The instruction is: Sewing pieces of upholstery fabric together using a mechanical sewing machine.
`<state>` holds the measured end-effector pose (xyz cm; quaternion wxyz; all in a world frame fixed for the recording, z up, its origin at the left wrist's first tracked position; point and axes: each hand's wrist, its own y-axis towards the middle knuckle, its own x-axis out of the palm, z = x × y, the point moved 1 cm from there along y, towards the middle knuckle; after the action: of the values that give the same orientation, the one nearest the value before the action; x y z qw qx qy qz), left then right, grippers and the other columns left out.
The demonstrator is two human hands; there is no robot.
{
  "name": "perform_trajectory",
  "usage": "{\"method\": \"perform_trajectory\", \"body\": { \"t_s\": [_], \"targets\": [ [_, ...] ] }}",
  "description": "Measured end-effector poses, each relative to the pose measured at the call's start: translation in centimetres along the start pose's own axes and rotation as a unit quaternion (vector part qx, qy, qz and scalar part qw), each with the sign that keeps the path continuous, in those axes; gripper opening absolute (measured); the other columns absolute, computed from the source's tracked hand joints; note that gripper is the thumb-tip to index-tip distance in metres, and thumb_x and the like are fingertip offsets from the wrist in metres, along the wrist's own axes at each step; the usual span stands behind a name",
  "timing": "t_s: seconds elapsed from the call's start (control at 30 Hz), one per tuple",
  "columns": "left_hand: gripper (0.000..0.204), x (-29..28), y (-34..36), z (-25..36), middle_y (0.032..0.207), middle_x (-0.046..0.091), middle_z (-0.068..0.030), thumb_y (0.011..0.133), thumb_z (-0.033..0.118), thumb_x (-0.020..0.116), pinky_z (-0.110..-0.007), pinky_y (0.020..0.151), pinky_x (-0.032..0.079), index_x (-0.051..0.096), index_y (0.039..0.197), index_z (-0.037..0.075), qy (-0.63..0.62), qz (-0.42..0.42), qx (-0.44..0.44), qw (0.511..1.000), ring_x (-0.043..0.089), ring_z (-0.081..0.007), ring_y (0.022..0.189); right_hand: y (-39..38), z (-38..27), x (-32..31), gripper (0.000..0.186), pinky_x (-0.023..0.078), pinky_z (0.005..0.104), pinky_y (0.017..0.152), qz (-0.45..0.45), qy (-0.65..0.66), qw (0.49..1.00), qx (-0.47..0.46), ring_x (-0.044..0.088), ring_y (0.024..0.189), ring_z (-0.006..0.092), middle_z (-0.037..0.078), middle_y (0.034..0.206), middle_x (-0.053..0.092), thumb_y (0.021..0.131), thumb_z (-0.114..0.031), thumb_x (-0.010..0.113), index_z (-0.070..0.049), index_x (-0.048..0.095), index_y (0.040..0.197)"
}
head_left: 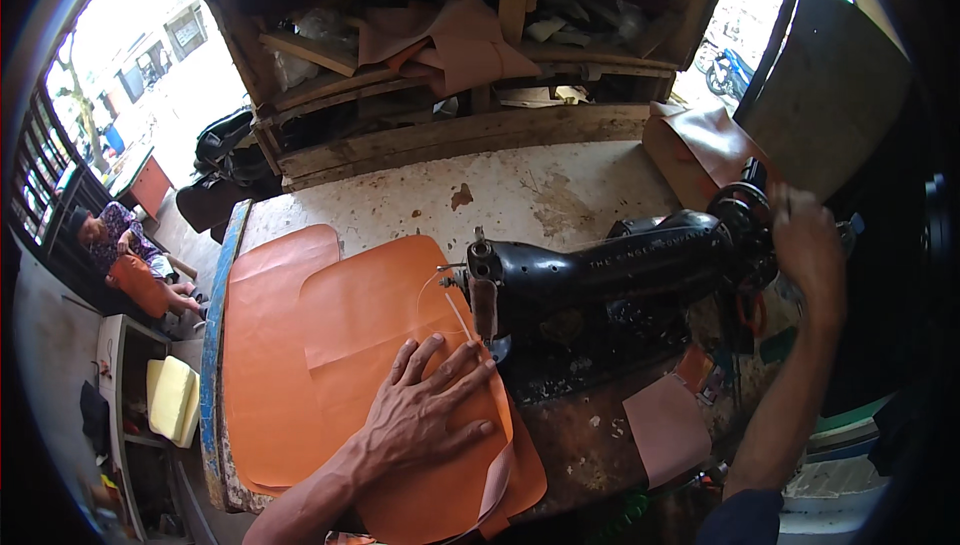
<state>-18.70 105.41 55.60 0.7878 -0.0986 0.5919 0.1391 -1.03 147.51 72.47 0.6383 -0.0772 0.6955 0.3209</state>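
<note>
Orange leather (350, 345) lies spread over the left half of the bench (560, 190), one sheet on top of another, the upper piece reaching right up under the needle end of a black sewing machine (600, 275). The left hand (425, 415) rests flat on that upper sheet with its fingers spread wide, the fingertips just beside the foot of the machine; it presses down and grips nothing. A thin pale thread (455, 310) runs from the machine head down toward the leather near those fingers. The right hand (805, 245) is up at the far right end of the machine, laid on the handwheel (745, 220), with the fingers curled over its rim; how tightly they close I cannot tell from this side. The two hands are well apart, one at each end of the machine. A smaller pinkish scrap of leather (665, 430) lies at the near edge of the bench, below the machine. Behind the bench stands a rough wooden shelf (450, 135) stuffed with folded brown pieces, and a brown folded piece (700, 150) leans at the back right. Off to the left, beyond the bench, another person (130, 255) sits low down, holding something orange.
</note>
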Motion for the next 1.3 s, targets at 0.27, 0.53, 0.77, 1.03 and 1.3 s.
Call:
{"method": "perform_trajectory", "body": {
  "t_s": [0.27,0.53,0.77,1.03,1.3],
  "targets": [
    [0.079,-0.3,0.2,-0.4,0.172,0.038,-0.0077,0.099,0.065,0.058,-0.058,0.132,0.014,0.045,0.165,0.024,-0.003,-0.001,0.005,1.0,0.028,-0.0436,0.158,-3.7,-2.6,-3.3,0.036,0.05,0.0589,0.097,-0.011,0.014,1.0,0.012,0.066,0.112,0.0501,0.032,0.114,0.071,0.11,-0.025,0.048,0.005,0.069,0.107],
    [0.079,-0.1,1.2,-1.9,0.171,0.04,-0.0088,0.1,0.069,0.054,-0.059,0.133,0.012,0.044,0.165,0.025,-0.01,-0.009,0.027,1.0,0.027,-0.0441,0.159,-3.0,-1.9,-2.0,0.04,0.05,0.0532,0.095,0.036,0.085,0.994,-0.065,0.069,0.108,0.0497,0.029,0.107,0.074,0.111,-0.03,0.05,0.003,0.073,0.113],
    [0.079,-0.1,1.8,-3.0,0.169,0.042,-0.0117,0.099,0.073,0.052,-0.059,0.133,0.012,0.047,0.164,0.028,0.015,-0.02,0.057,0.998,0.025,-0.0444,0.16,-1.0,-0.1,0.8,0.047,0.05,0.046,0.094,0.016,0.202,0.977,0.059,0.072,0.104,0.0404,0.024,0.104,0.075,0.114,-0.038,0.048,0.001,0.075,0.116],
    [0.075,-0.2,2.4,-3.8,0.169,0.042,-0.0148,0.1,0.073,0.052,-0.063,0.132,0.015,0.047,0.163,0.033,0.035,-0.026,0.089,0.995,0.027,-0.0461,0.159,-2.1,1.6,1.7,0.048,0.051,0.041,0.087,0.017,0.311,0.949,0.04,0.073,0.094,0.0231,0.018,0.106,0.079,0.116,-0.034,0.044,0.003,0.074,0.12],
    [0.077,-0.7,2.0,-3.8,0.168,0.043,-0.0158,0.099,0.072,0.054,-0.065,0.13,0.015,0.047,0.163,0.031,0.014,-0.017,0.104,0.994,0.03,-0.0481,0.157,-2.5,0.7,1.8,0.048,0.052,0.0408,0.088,0.036,0.309,0.95,0.029,0.073,0.093,0.022,0.017,0.099,0.078,0.115,-0.034,0.047,0.006,0.073,0.122]
  ]
}}
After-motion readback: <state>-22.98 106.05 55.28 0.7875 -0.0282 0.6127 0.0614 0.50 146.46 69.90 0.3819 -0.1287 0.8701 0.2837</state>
